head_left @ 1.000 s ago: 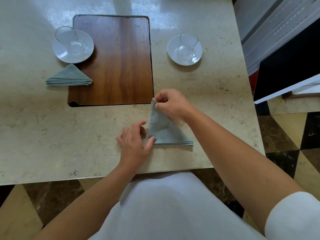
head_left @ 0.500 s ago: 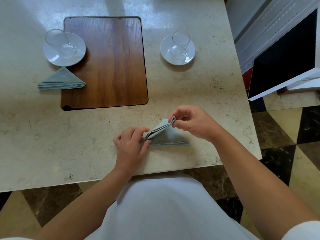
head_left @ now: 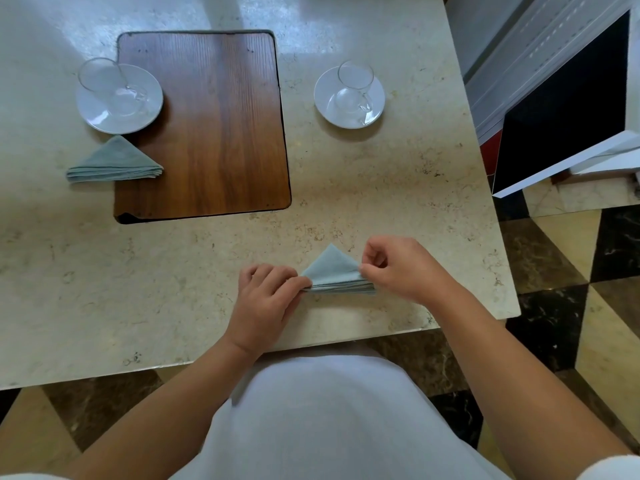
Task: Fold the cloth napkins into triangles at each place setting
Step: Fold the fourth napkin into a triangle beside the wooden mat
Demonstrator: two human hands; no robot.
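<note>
The last fold is judged nearly done: the napkin (head_left: 334,271), a triangle near the counter's (head_left: 381,188) front edge, is pinched at its left corner by the left hand (head_left: 266,299) and at its right by the right hand (head_left: 405,268). Flattening and placement beside the right saucer (head_left: 325,109) are called for next.

A beige marble table (head_left: 381,188) is shown, with a wooden panel (head_left: 207,126) set at twelve o'clock. A left saucer (head_left: 104,121) is placed at ten o'clock, overlapping the panel's edge, and a right saucer (head_left: 325,105) at one o'clock. A far napkin (head_left: 116,161), folded, is laid at nine o'clock, and a near napkin (head_left: 332,268) at five.
</note>
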